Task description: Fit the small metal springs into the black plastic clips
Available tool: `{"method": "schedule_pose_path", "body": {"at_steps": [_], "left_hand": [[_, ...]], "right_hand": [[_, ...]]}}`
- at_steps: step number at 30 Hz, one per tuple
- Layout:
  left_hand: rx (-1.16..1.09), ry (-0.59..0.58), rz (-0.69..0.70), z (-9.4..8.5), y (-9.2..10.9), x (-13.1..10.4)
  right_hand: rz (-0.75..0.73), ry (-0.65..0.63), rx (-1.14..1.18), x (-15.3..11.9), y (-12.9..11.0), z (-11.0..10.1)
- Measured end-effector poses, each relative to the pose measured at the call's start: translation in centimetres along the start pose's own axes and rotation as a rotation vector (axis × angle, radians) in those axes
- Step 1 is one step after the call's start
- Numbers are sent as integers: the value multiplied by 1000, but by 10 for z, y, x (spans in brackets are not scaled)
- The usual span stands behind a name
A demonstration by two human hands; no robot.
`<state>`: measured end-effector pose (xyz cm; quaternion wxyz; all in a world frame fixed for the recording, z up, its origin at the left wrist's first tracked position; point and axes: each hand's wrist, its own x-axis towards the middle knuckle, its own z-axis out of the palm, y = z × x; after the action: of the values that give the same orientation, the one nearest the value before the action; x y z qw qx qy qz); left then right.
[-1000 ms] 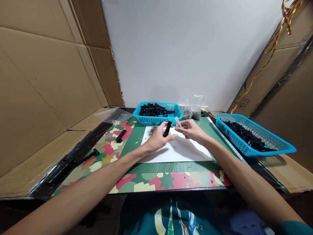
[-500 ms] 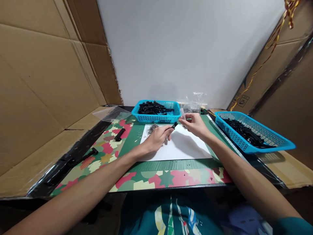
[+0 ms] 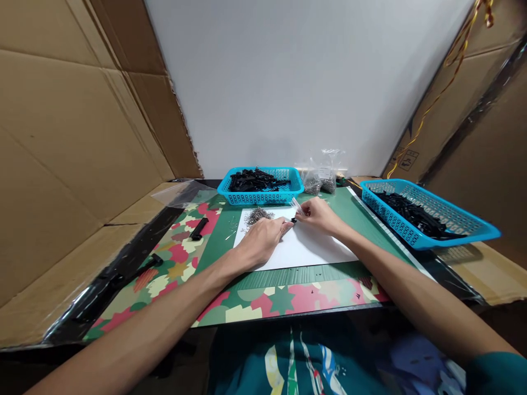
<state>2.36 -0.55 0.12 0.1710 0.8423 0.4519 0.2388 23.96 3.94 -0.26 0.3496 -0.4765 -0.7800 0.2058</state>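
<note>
My left hand [image 3: 263, 237] is closed around a small black plastic part [image 3: 293, 220], whose end pokes out past the thumb just above the white sheet [image 3: 313, 249]. Close by on the right, my right hand [image 3: 319, 215] pinches a clear, narrow plastic piece [image 3: 296, 207] that slants up and left from its fingers. The fingertips of both hands nearly meet at the black part, and most of that part is hidden in my left hand. Behind my left hand lies a pile of small metal pieces [image 3: 258, 214], too fine to make out singly.
Two blue baskets hold black parts, one at the back [image 3: 259, 198] and one at the right [image 3: 428, 241]. Clear bags of metal pieces [image 3: 325, 181] stand near the wall. Black parts [image 3: 199, 229] lie on the patterned left side; cardboard walls [image 3: 82, 109] flank the table.
My right hand has come down and left to the black part, tilting the clear piece further left. My left hand has lowered it slightly towards the sheet. The view has shifted a little.
</note>
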Motion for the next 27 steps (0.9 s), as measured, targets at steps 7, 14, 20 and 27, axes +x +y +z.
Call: {"method": "schedule_pose_path", "body": {"at_steps": [7,14,20,27], "left_hand": [[84,-58,2,-1,0,0],[198,-65,31,-1,-3,1],[246,-103,8,-2,0,1],[189,-117,-16,-4,4,-1]], "right_hand": [[-10,25,-72,-3,-4,7],[-13,45,-163,-1,-3,14],[13,40,-214,-2,-5,15],[19,51,-233,-5,-7,19]]}}
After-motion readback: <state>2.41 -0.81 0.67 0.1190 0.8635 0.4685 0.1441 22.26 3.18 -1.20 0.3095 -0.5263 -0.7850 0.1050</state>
